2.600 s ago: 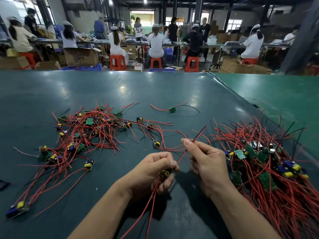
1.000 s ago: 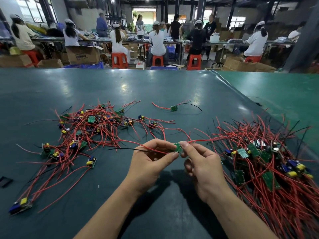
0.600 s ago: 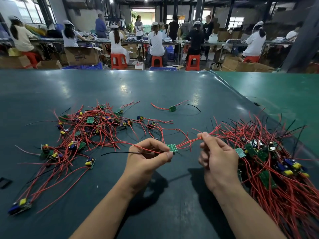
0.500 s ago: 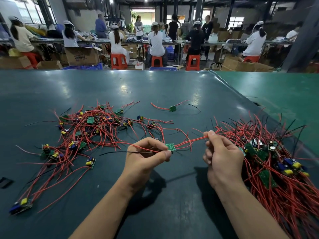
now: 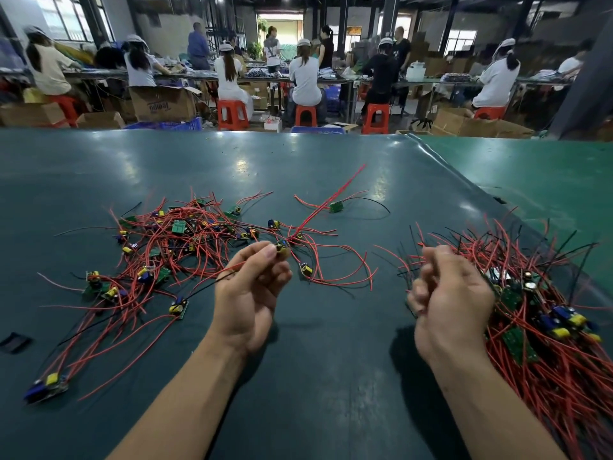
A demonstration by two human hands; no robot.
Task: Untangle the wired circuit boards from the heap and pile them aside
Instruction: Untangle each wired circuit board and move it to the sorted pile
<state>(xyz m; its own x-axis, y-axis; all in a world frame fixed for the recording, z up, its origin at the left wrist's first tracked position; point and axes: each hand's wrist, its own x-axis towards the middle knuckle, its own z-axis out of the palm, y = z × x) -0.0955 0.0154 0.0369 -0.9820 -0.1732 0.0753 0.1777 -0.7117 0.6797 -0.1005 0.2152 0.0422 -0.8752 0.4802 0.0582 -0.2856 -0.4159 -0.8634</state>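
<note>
My left hand (image 5: 247, 293) pinches a small wired circuit board (image 5: 282, 251) above the green table (image 5: 199, 167), red leads flung upward. My right hand (image 5: 447, 293) hangs loosely curled, holding nothing, beside the dense tangled heap (image 5: 537, 310). I judge this board freed; next it joins the spread pile (image 5: 172, 247) left.

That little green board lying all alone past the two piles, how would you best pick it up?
Pinch the lone green board itself by its two edges, coming straight down from above. It lies flat on the table, and its red and black wires trail out sideways, too limp to lift it steadily.
</note>
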